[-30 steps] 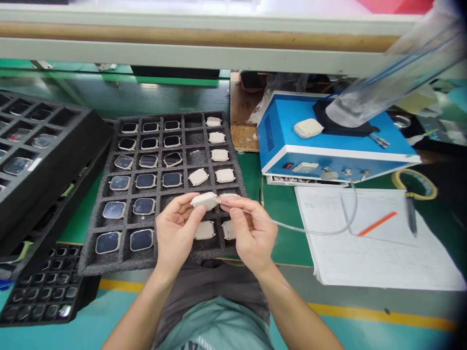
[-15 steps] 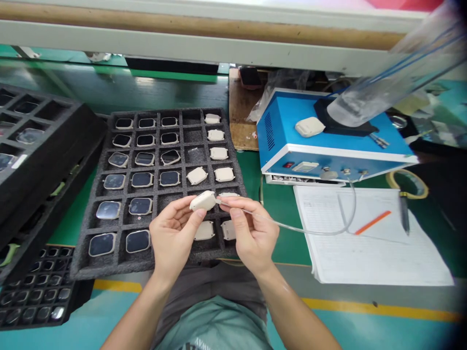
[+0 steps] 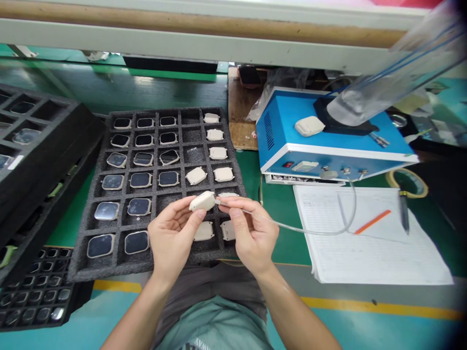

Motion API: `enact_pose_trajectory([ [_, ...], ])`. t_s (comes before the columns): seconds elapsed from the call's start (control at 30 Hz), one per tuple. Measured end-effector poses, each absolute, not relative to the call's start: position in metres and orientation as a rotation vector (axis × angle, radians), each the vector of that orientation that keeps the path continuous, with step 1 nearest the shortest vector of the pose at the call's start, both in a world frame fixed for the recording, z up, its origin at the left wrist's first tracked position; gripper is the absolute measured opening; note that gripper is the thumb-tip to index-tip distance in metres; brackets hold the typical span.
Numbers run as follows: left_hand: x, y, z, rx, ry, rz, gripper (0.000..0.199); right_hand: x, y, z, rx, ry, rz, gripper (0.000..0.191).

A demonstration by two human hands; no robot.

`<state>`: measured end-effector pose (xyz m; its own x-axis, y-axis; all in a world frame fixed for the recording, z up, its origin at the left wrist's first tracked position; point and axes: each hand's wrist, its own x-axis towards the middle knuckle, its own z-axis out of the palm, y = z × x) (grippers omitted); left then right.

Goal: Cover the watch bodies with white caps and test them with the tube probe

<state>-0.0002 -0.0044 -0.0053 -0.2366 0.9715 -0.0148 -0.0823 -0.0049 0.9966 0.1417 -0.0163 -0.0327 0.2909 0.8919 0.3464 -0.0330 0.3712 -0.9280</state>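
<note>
Pinched in my left hand point(image 3: 175, 233) is a cream smartwatch case point(image 3: 203, 201), held tilted above the foam tray. My right hand point(image 3: 255, 233) grips the end of a clear thin tube point(image 3: 306, 229), and the tube's pale tip meets the right side of the case. The tube curves back to a fitting on the front of a blue machine point(image 3: 321, 146). Beneath my hands lies the grey foam tray point(image 3: 120, 270), its pockets holding several dark-faced watches point(image 3: 140, 180) on the left and cream cases point(image 3: 223, 174) on the right.
Another cream case point(image 3: 309, 126) rests on the machine, beside a clear cylinder point(image 3: 357, 102). Papers point(image 3: 379, 262) with an orange stick point(image 3: 372, 222) and a pen point(image 3: 404, 214) lie to the right, near a tape roll point(image 3: 419, 187). Stacked foam trays point(image 3: 47, 155) stand at left.
Almost nothing differs. Both hands keep the case and tube tip together in the same place; the view has shifted very slightly.
</note>
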Motion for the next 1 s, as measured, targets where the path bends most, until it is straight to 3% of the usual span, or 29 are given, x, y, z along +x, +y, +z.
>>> enact_pose_trajectory([
  [0.6, 0.001, -0.003, -0.002, 1.109, 1.298, 1.422, 0.028, 0.143, -0.013, -0.033, -0.972, -1.101, 0.789, 0.016],
  [1.0, -0.001, 0.002, -0.006, 1.098, 1.412, 1.431, 0.038, 0.139, -0.002, -0.029, -0.909, -1.082, 0.825, 0.016],
])
